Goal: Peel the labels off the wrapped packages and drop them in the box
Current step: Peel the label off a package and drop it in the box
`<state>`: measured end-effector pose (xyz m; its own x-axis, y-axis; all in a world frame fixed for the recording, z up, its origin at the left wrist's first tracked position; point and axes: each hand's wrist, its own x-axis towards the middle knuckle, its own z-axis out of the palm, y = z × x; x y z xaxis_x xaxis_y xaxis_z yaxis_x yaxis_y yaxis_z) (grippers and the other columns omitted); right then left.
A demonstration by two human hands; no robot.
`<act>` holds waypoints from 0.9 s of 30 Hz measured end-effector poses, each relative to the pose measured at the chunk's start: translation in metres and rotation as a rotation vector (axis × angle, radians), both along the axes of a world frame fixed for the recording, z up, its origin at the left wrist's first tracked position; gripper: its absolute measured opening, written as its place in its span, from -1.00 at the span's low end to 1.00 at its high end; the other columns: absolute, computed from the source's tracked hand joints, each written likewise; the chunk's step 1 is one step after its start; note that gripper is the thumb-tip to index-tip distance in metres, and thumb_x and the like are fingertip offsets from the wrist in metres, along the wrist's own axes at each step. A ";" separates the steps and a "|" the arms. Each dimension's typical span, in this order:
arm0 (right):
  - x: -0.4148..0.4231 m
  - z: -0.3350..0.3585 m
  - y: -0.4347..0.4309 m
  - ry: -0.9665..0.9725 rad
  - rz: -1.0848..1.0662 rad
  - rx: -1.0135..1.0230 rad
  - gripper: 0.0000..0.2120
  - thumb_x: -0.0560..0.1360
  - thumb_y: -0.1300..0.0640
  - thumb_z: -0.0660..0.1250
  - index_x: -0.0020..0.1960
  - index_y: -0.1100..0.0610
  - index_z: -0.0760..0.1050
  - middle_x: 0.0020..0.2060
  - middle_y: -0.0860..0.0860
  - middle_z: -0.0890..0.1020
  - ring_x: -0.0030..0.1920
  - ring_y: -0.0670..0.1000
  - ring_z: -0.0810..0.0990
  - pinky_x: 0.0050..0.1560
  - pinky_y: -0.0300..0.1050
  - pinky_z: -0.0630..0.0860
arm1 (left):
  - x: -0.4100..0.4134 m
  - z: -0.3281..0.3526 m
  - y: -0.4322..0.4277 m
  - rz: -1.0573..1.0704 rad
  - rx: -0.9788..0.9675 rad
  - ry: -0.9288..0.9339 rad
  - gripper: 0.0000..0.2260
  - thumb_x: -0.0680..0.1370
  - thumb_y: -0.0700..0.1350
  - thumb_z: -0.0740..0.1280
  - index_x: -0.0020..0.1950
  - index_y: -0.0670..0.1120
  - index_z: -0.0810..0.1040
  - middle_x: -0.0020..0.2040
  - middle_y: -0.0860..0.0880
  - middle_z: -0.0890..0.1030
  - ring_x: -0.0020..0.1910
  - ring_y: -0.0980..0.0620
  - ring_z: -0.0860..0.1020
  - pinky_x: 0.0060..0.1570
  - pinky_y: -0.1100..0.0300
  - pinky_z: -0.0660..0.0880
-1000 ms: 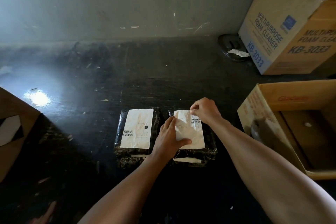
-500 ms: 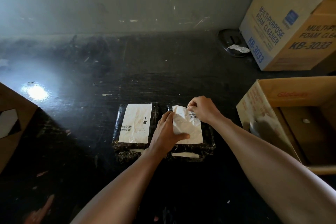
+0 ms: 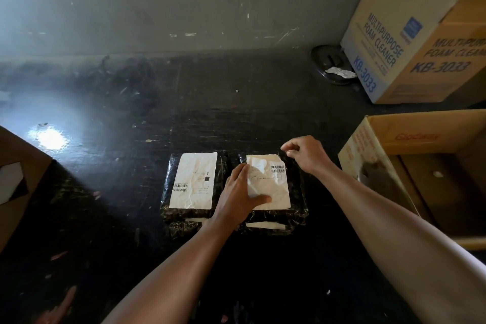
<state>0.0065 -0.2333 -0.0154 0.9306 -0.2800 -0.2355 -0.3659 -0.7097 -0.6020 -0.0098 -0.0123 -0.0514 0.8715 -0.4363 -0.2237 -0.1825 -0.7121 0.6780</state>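
Label [image 3: 268,184] creased, white; left hand [image 3: 240,196] flat on it, right hand [image 3: 305,154] pinched empty.

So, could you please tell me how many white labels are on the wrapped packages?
2: left label beside the left hand, right label under it. Pale strips below may be others.

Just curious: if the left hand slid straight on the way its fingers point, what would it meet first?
The left hand points away from the person, along the right package's label. Past that package's far edge, only bare dark floor shows, then the wall.
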 end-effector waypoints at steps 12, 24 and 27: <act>0.004 -0.005 0.033 -0.029 0.066 0.059 -0.79 0.50 0.04 0.47 0.09 0.11 0.66 0.02 -0.03 0.70 -0.04 -0.15 0.60 -0.10 -0.30 0.44 | 0.001 0.000 -0.001 0.005 0.020 -0.029 -0.02 0.35 0.22 0.54 0.59 -0.10 0.12 0.57 0.01 0.15 0.50 -0.02 0.20 0.41 0.04 0.29; -0.007 -0.005 0.055 -0.035 0.082 -0.008 -0.92 0.56 0.17 0.41 0.02 0.11 0.67 -0.05 -0.03 0.71 -0.17 -0.20 0.58 -0.23 -0.38 0.40 | 0.000 0.003 -0.003 0.063 -0.023 -0.033 0.01 0.26 0.15 0.62 0.54 -0.14 0.19 0.51 -0.05 0.24 0.43 -0.05 0.32 0.35 0.06 0.36; -0.017 -0.002 0.054 -0.072 0.122 0.021 -0.93 0.54 0.17 0.43 0.00 0.09 0.68 -0.06 -0.04 0.72 -0.10 -0.20 0.61 -0.17 -0.40 0.42 | 0.000 0.002 -0.004 0.079 -0.011 -0.022 0.02 0.25 0.18 0.61 0.54 -0.15 0.18 0.51 -0.05 0.23 0.42 -0.06 0.34 0.32 0.08 0.37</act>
<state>-0.0109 -0.1791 -0.0175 0.9722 -0.1595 -0.1716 -0.2330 -0.7336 -0.6384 -0.0096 -0.0159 -0.0498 0.9081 -0.3682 -0.1994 -0.1412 -0.7175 0.6821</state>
